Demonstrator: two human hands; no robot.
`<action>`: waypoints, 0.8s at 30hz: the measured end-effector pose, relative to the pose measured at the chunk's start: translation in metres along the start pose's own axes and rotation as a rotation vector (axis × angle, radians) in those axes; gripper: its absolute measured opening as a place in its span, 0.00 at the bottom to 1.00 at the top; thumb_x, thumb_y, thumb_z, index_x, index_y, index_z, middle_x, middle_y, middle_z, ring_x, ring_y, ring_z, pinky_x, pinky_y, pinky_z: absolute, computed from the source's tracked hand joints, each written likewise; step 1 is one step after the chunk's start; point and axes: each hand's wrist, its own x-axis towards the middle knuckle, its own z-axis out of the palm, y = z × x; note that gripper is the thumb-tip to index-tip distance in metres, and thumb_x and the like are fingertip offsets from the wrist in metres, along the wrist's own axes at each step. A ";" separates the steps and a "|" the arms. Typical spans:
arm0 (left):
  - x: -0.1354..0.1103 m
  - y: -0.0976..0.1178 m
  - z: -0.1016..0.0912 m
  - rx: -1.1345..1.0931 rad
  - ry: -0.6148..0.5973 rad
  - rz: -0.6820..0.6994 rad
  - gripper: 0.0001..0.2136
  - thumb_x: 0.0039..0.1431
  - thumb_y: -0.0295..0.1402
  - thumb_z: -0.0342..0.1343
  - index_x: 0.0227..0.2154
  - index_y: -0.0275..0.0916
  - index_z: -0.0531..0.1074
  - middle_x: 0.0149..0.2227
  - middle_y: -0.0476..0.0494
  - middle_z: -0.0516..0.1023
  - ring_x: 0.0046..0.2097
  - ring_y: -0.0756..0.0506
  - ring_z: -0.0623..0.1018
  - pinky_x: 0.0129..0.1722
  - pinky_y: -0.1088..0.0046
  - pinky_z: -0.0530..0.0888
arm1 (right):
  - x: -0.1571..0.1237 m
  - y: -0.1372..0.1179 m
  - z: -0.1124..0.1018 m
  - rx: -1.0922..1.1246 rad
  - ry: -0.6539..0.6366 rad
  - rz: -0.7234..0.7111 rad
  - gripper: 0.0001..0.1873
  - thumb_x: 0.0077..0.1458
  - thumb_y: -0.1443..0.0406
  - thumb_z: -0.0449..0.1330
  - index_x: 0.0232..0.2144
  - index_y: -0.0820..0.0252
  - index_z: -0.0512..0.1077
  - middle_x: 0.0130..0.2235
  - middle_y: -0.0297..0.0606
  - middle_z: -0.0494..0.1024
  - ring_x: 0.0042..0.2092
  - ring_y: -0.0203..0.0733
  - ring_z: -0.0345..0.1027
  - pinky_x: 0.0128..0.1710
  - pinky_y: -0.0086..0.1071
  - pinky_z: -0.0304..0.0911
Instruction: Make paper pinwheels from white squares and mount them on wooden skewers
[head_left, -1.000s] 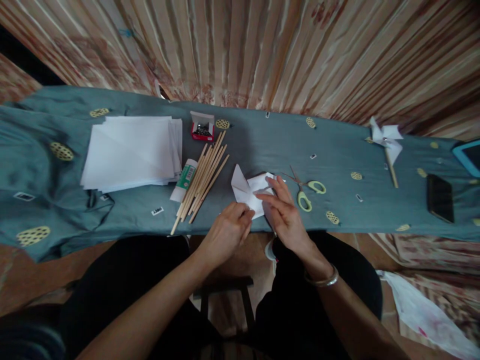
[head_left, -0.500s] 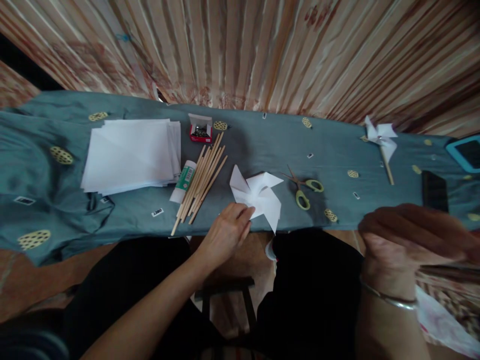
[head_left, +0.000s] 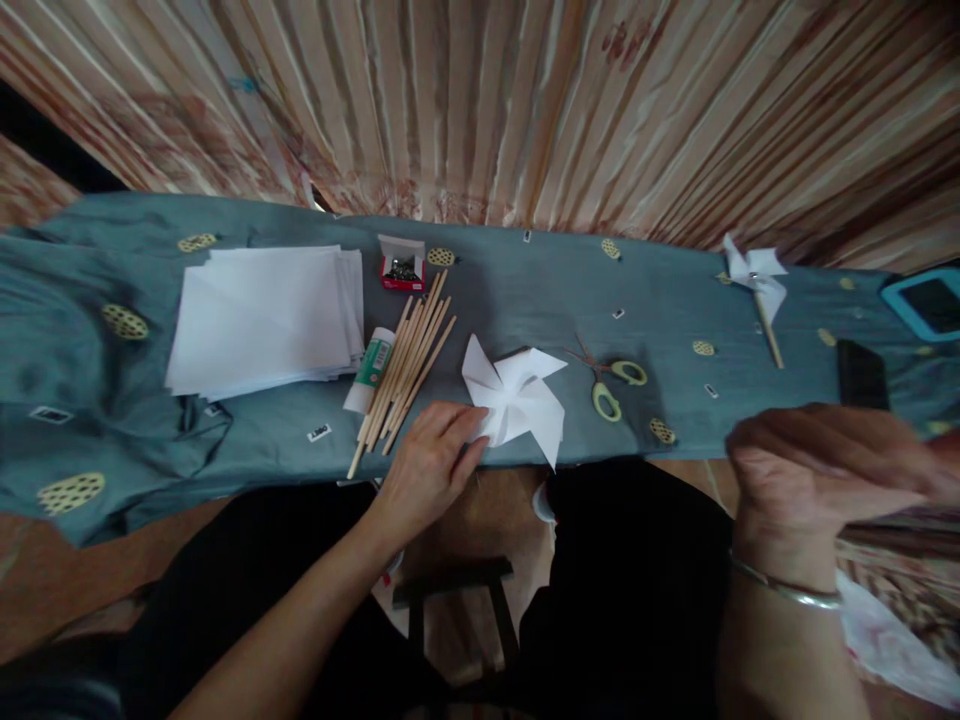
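A white paper pinwheel (head_left: 517, 392) lies flat near the table's front edge. My left hand (head_left: 429, 462) is at its lower left corner, thumb and forefinger apart, their tips by the paper's edge. Over the right front of the table, close to the camera, my right hand (head_left: 817, 470) is raised, a silver bangle on its wrist. Its fingers are bent together towards the thumb; the tips blur at the right, so anything pinched there cannot be made out. Green-handled scissors (head_left: 609, 385) lie right of the pinwheel, wooden sticks (head_left: 409, 365) to its left.
A glue stick (head_left: 370, 370) lies beside the sticks, and a red box of metal pins (head_left: 403, 265) stands behind. White paper sheets (head_left: 262, 318) are stacked at left. A pinwheel on a stick (head_left: 757, 285), a dark phone (head_left: 862, 375) and a blue-framed device (head_left: 926, 303) lie at right.
My left hand has slid left, and its fingers have drawn back from the pinwheel to its edge. My right hand stays raised, its thumb now closer to the fingers.
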 end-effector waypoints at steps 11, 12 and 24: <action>-0.001 -0.056 -0.042 0.248 0.208 -0.108 0.08 0.64 0.30 0.53 0.39 0.37 0.77 0.37 0.41 0.77 0.41 0.43 0.75 0.43 0.64 0.74 | 0.032 0.009 0.098 -0.123 -0.037 0.044 0.23 0.48 0.44 0.63 0.21 0.56 0.78 0.26 0.37 0.81 0.32 0.44 0.73 0.34 0.35 0.67; -0.002 -0.060 -0.046 0.282 0.217 -0.126 0.08 0.64 0.31 0.53 0.37 0.38 0.77 0.37 0.41 0.77 0.40 0.43 0.75 0.42 0.63 0.73 | 0.031 0.010 0.098 -0.149 -0.028 0.039 0.22 0.49 0.45 0.63 0.22 0.56 0.79 0.27 0.36 0.81 0.32 0.44 0.73 0.34 0.35 0.67; 0.002 -0.045 -0.044 0.432 0.096 -0.158 0.04 0.60 0.33 0.59 0.34 0.41 0.78 0.37 0.41 0.79 0.44 0.38 0.73 0.44 0.58 0.64 | 0.033 0.018 0.105 -0.295 -0.015 -0.073 0.20 0.54 0.48 0.59 0.29 0.56 0.81 0.31 0.36 0.83 0.34 0.45 0.75 0.34 0.35 0.67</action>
